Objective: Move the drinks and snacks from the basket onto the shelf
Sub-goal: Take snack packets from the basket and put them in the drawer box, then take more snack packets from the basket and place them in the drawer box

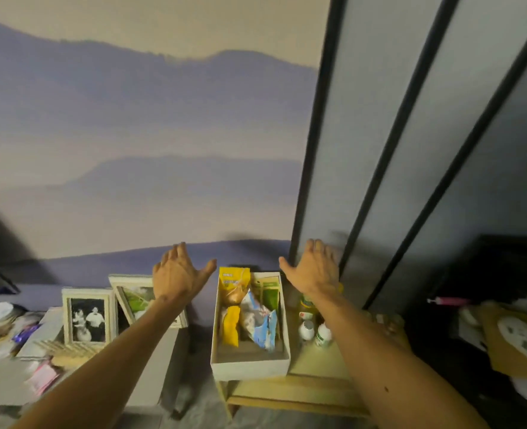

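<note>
A pale rectangular basket [250,365] stands on a low wooden shelf [311,388]. Inside it lie several snack packets: a tall yellow bag [233,278], a small yellow packet [232,326], a blue-and-white packet [263,326] and a green one [270,294]. Small white drink bottles [315,332] stand on the shelf just right of the basket. My left hand [178,274] is raised above and left of the basket, fingers spread, holding nothing. My right hand [313,267] hovers above the basket's right far corner, also spread and empty.
Two picture frames [87,317] lean against the wall on a grey unit at left, among loose papers and clutter. Tall dark-framed panels [379,150] rise on the right. A dark cabinet with cloth items [516,332] sits at far right.
</note>
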A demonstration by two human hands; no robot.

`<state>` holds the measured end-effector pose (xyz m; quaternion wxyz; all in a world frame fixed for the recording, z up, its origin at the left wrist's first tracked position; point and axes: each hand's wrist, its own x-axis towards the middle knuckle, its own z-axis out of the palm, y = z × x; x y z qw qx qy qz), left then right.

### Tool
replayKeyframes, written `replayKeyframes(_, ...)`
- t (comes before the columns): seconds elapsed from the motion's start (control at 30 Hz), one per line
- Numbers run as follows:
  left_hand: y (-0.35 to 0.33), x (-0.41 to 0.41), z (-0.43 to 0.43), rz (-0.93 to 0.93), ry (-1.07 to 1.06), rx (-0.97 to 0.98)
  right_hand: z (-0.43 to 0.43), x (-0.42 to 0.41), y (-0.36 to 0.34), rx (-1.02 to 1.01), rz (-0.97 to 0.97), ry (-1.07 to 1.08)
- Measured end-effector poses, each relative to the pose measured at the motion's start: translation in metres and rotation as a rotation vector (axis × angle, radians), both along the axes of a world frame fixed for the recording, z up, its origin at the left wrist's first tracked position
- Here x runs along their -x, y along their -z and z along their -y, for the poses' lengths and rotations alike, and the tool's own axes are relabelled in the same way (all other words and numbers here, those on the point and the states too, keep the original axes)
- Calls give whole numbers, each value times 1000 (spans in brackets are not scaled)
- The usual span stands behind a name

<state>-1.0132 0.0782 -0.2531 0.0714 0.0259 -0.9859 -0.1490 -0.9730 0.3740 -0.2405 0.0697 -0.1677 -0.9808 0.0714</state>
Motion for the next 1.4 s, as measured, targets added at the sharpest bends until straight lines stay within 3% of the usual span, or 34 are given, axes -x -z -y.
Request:
replayKeyframes(0.27,-37,-67,-55,-25,280,5,-8,-144,-43,58,-10,250)
replayKeyframes(0.5,-58,-166,-187,-10,592,-19,-86,-306,-47,99,-37,556)
replayKeyframes(0.97,-18,-407,-463,136,1119,11,-236,-620,6,200,-33,1218)
replayKeyframes(1.17,9,-481,-542,173,1240,86,-287,-686,30,172,84,1338)
replayKeyframes(1.4,43,-509,-629,192,1359,171,-354,-701,77,208,171,1364)
